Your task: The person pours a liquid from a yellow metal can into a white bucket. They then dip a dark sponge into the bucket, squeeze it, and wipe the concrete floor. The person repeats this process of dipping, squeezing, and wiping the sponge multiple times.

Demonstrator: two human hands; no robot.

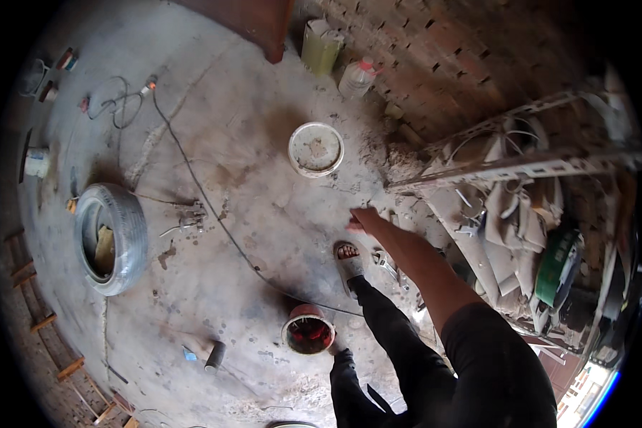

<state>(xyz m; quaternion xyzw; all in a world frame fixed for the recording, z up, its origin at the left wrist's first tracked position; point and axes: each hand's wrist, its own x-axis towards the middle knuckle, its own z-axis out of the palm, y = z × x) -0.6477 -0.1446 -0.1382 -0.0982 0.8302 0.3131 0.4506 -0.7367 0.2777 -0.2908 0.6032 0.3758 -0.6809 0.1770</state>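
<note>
My right hand [364, 220] reaches out over the floor just beyond my sandalled foot [349, 258]. Its fingers are loosely bent and look slightly apart, and I see nothing held in them. Beyond the hand stands a round pale bucket [316, 171], whitish inside or on top. Closer to my legs is a bucket [285, 332] with dark red contents. Metal tools or parts [385, 262] lie beside my foot, partly behind my forearm. My left hand is out of the picture.
A black cable [205, 191] crosses the concrete floor. A tyre [130, 239] lies at left, near a small metal device [191, 216]. A metal rack [506, 168] with sacks lines the right, below a brick wall. A red-capped jug [357, 78] stands at the back.
</note>
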